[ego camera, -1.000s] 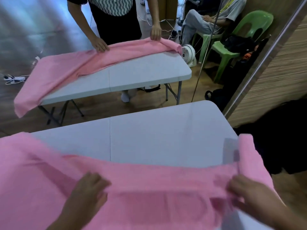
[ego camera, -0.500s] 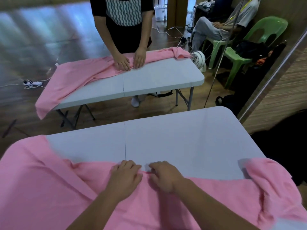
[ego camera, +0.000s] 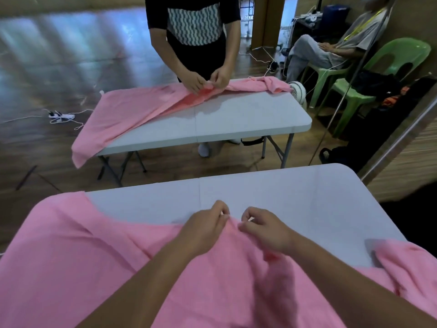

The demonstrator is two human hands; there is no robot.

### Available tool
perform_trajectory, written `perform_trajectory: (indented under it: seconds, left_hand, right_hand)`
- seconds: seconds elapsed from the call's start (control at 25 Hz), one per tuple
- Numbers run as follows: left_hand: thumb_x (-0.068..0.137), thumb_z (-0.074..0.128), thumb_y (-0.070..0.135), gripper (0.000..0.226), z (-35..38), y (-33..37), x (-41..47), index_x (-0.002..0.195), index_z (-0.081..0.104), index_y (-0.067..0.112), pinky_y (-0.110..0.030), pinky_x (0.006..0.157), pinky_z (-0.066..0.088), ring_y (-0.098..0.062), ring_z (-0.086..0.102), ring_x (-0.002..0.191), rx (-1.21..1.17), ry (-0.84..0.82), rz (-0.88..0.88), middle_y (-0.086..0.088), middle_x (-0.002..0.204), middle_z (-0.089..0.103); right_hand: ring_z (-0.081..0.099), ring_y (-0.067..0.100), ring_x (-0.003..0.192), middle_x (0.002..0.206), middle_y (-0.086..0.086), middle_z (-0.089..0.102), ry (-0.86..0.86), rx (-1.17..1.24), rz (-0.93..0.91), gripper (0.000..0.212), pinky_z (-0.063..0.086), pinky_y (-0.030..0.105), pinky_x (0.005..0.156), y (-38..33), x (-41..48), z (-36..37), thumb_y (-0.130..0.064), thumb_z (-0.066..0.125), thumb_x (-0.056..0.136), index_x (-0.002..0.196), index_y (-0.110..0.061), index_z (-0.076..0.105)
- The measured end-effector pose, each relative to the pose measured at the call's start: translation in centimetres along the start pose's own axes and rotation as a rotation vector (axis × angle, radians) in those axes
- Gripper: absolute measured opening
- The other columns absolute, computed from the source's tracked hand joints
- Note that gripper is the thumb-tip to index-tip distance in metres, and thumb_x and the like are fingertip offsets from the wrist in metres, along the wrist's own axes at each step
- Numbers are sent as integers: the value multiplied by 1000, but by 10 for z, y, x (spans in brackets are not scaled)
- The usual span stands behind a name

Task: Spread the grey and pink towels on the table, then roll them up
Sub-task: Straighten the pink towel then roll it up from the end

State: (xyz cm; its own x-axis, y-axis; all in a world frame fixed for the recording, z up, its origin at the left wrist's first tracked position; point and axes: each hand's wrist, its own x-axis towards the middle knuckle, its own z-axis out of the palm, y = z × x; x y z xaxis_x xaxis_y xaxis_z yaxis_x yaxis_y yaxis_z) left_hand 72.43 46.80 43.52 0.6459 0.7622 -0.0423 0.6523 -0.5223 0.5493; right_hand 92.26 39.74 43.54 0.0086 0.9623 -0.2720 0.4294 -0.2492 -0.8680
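A large pink towel (ego camera: 78,254) lies across the near half of my white folding table (ego camera: 295,204), hanging off the left edge and bunched at the right end. My left hand (ego camera: 205,227) and my right hand (ego camera: 264,230) sit close together at the middle of the towel's far edge. Each pinches that edge with curled fingers and lifts it slightly off the table. No grey towel is in view.
Across a strip of wooden floor, another person works a pink towel (ego camera: 142,107) on a second white table (ego camera: 248,119). A small fan (ego camera: 298,92), green plastic chairs (ego camera: 383,74) with a seated person, and a mirrored wall stand at the right. A power strip (ego camera: 60,115) lies on the floor.
My hands came in from the towel's wide ends to its middle, then rose from pressing flat to pinching the far edge. The right end of the towel dropped into a bunch.
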Motion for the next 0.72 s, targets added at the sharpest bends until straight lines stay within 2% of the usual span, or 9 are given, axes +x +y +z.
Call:
perform_trajectory:
  seconds: [0.04, 0.12, 0.24, 0.32, 0.4, 0.52, 0.64, 0.72]
  left_hand:
    - [103, 38, 40, 5, -10, 7, 4, 100, 41, 38, -36, 67, 45, -11, 56, 72, -7, 8, 18, 8, 78, 61]
    - [102, 39, 42, 5, -27, 12, 9, 99, 41, 40, -33, 67, 44, -7, 55, 70, 24, 23, 66, 12, 75, 59]
    - [100, 39, 48, 9, -46, 3, 14, 96, 42, 41, -28, 61, 39, -3, 55, 67, 101, 16, 60, 14, 72, 59]
    - [98, 36, 53, 13, -46, 0, 20, 94, 43, 42, -29, 57, 40, -4, 55, 63, 138, 19, 38, 10, 67, 59]
    - [97, 36, 53, 13, -40, 6, 28, 91, 43, 44, -31, 56, 41, -6, 54, 57, 166, 24, 19, 7, 61, 57]
    - [93, 27, 63, 24, -33, 12, 38, 90, 43, 44, -34, 55, 47, -9, 54, 51, 207, 58, 15, 6, 59, 55]
    - [89, 24, 69, 28, -34, 16, 33, 89, 43, 48, -35, 51, 48, -11, 54, 46, 194, 105, -84, 7, 60, 58]
    - [88, 25, 69, 29, -36, 19, 34, 89, 44, 47, -38, 51, 48, -11, 54, 46, 234, 110, -130, 6, 59, 58]
  right_hand:
    - [48, 14, 56, 63, -3, 56, -105, 22, 31, 27, 40, 28, 52, -2, -5, -18, -35, 69, 84, 80, -11, 58]
    - [51, 12, 61, 67, -4, 55, -305, -81, 95, 34, 40, 27, 58, 7, -19, -59, -40, 76, 78, 75, -11, 59]
    - [55, 11, 65, 69, -7, 58, -438, -216, 190, 28, 43, 28, 63, 41, -42, -136, -40, 79, 72, 71, -17, 65]
    - [54, 8, 62, 64, -10, 58, -438, -378, 217, 23, 45, 29, 62, 62, -55, -190, -38, 75, 73, 66, -22, 62]
    - [53, 10, 60, 61, -6, 58, -415, -737, 193, 27, 46, 28, 61, 81, -60, -236, -42, 68, 75, 68, -18, 59]
    - [57, 21, 70, 66, -2, 57, -443, -1224, 304, 25, 47, 28, 62, 102, -64, -279, -39, 59, 70, 80, -17, 64]
    - [66, 29, 96, 96, 1, 70, -417, -1450, 317, 27, 50, 29, 71, 123, -75, -315, -28, 53, 79, 97, -18, 70]
    - [66, 25, 100, 102, -1, 71, -233, -1400, 300, 22, 46, 26, 68, 129, -77, -340, -28, 51, 82, 94, -21, 68]
